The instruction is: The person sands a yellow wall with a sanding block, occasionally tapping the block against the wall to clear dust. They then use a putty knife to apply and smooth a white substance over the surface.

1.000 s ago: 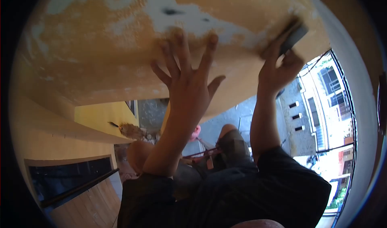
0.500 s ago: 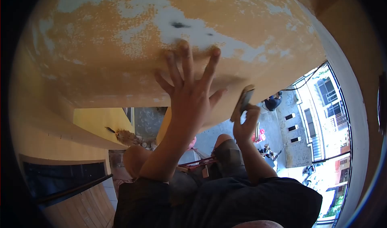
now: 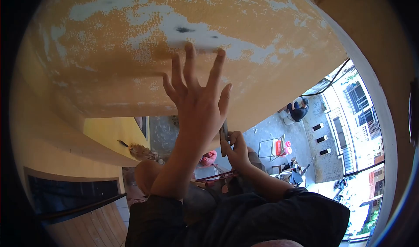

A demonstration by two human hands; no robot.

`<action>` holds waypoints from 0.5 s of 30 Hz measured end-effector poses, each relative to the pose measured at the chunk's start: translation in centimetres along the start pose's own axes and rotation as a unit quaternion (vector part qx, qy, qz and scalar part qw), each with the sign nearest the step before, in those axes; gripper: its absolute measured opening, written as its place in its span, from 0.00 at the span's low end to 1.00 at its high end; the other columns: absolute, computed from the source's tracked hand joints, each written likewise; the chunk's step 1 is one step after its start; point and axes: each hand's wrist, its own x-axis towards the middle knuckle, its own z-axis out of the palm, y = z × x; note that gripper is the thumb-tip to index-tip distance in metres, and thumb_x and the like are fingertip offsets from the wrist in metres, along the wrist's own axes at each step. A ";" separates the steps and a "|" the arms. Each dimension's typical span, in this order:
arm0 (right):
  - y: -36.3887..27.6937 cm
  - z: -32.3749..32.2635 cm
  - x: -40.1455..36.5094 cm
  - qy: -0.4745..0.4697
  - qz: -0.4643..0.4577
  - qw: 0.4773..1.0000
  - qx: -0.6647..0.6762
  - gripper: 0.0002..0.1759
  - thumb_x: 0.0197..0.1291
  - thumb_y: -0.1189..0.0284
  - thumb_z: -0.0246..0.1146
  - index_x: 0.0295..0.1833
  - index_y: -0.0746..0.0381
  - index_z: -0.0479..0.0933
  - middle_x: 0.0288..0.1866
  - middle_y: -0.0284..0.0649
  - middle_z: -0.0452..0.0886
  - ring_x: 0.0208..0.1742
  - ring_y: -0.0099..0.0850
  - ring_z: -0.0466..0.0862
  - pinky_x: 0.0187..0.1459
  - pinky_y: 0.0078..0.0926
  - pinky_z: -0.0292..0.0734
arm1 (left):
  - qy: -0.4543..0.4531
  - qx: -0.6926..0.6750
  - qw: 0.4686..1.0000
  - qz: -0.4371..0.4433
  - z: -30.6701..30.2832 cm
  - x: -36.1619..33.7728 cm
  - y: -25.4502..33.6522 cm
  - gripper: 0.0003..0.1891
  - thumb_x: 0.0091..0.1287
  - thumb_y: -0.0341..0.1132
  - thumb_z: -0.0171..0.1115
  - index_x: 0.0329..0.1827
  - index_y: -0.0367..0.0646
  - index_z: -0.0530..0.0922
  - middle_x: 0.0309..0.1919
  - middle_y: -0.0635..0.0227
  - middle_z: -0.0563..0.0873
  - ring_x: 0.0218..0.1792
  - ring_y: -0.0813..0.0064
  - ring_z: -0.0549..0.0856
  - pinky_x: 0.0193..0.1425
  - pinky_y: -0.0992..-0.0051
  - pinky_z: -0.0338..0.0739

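Observation:
My left hand (image 3: 198, 101) is raised to the orange-painted surface (image 3: 262, 90) in front of me, fingers spread and fingertips at the lower edge of a pale, patchy area (image 3: 174, 22). It holds nothing. Two dark marks show in the pale area just above the fingertips. Lower, beside my left forearm, my right hand (image 3: 238, 153) is closed around a small flat tool (image 3: 224, 147) with a brownish edge. Part of that tool is hidden by the left hand and wrist, and I cannot tell its exact kind.
Far below are a grey floor (image 3: 262, 131), a folding chair (image 3: 273, 146) with red items, a red bag (image 3: 208, 158) and a seated person (image 3: 298, 110). Under me is a reddish metal frame (image 3: 218, 177). A brown brush-like bundle (image 3: 142, 152) lies on the left ledge. A dark cable (image 3: 334, 81) hangs at right.
My right hand has moved left and down with the flat tool, from the open area at right to beside my left forearm. My left hand has shifted slightly left, still spread.

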 end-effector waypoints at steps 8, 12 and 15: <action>2.4 0.2 0.1 -0.021 0.058 0.981 0.183 0.16 0.68 0.78 0.59 0.38 0.59 0.55 0.34 0.40 0.74 0.22 0.21 0.74 0.22 0.20 0.71 | 0.106 -0.406 0.905 0.074 1.3 0.3 0.1 0.11 0.59 0.28 0.68 0.44 0.41 0.81 0.36 0.58 0.80 0.37 0.64 0.81 0.39 0.64 0.75; 1.1 0.5 -0.4 -0.038 0.073 0.975 0.208 0.15 0.68 0.78 0.59 0.39 0.59 0.57 0.33 0.36 0.73 0.24 0.21 0.74 0.25 0.19 0.71 | -0.236 -0.476 0.847 -0.014 1.3 -0.1 0.3 0.12 0.64 0.39 0.66 0.41 0.39 0.83 0.30 0.63 0.83 0.31 0.70 0.81 0.36 0.68 0.75; 2.3 -0.3 0.6 -0.023 0.124 0.976 0.178 0.16 0.65 0.77 0.63 0.41 0.58 0.59 0.34 0.34 0.73 0.31 0.21 0.76 0.31 0.19 0.73 | -0.540 -0.448 0.712 0.030 1.1 -1.0 -0.9 0.19 0.66 0.49 0.64 0.43 0.40 0.86 0.28 0.65 0.85 0.29 0.74 0.81 0.34 0.72 0.75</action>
